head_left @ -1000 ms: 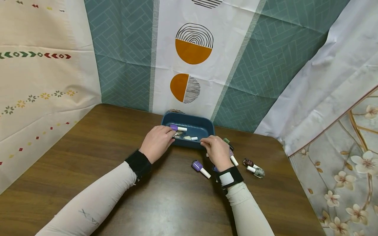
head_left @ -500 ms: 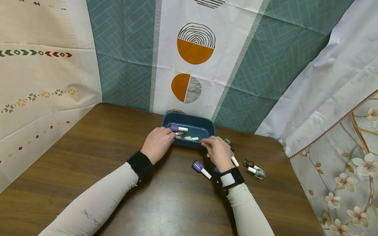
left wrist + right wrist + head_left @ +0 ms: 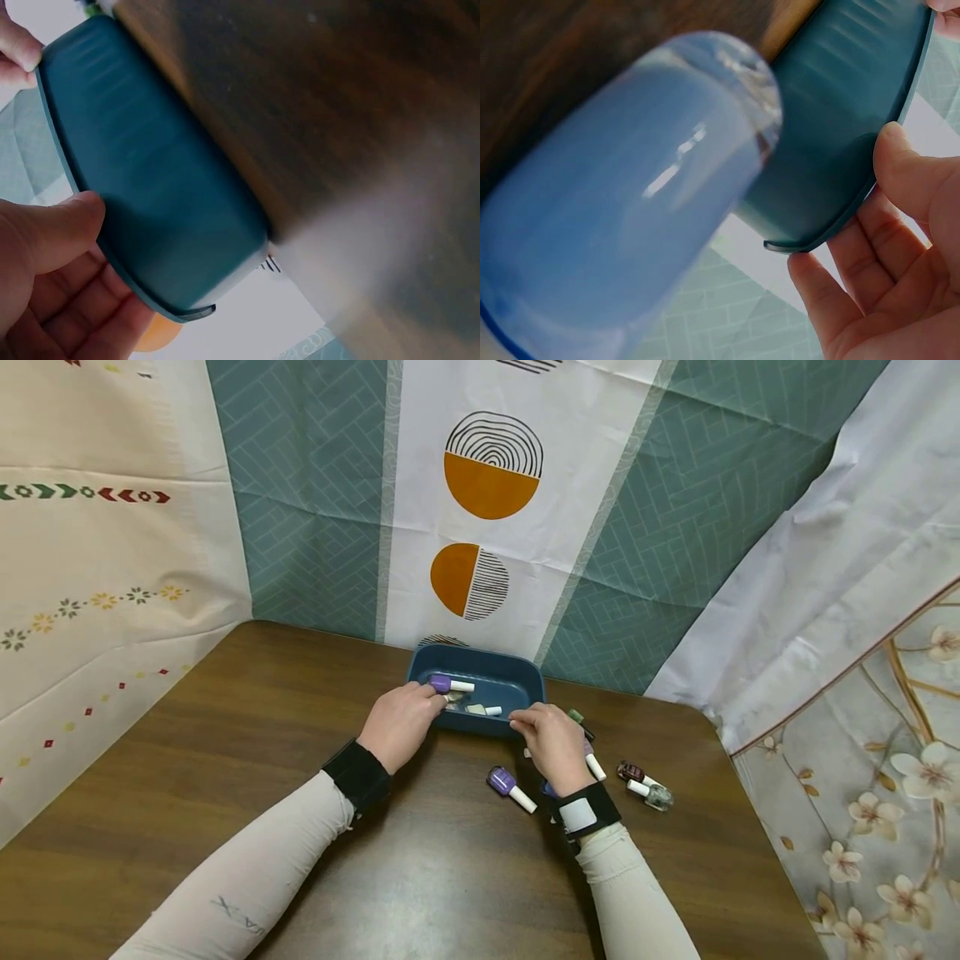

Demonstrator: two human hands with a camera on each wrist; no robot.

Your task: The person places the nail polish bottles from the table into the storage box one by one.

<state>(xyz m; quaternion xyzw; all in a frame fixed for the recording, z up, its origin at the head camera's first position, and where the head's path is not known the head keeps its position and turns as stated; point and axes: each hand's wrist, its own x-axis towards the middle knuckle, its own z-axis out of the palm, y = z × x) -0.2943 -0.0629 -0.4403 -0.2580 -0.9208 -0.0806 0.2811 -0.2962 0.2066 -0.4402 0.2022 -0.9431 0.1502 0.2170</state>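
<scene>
A dark teal plastic bin [image 3: 497, 665] stands at the far edge of the table, against the curtain. My left hand [image 3: 402, 725] pinches its near rim toward the left corner, thumb on the outer wall [image 3: 157, 165]. Toward the right corner my right hand [image 3: 553, 745] pinches the same rim, its thumb outside too. Within the bin lie a purple nail polish bottle [image 3: 441, 684] with a white cap, a pale nail polish bottle [image 3: 477, 710] and another bottle partly hidden by my left fingers.
On the table, a purple bottle [image 3: 500, 780] lies between my forearms. A blue bottle [image 3: 637, 195] is close under my right wrist. Further right are a green bottle [image 3: 576, 717], a lilac one, a dark red one [image 3: 630, 772] and a glittery clear one [image 3: 658, 797]. Curtains hang around the table.
</scene>
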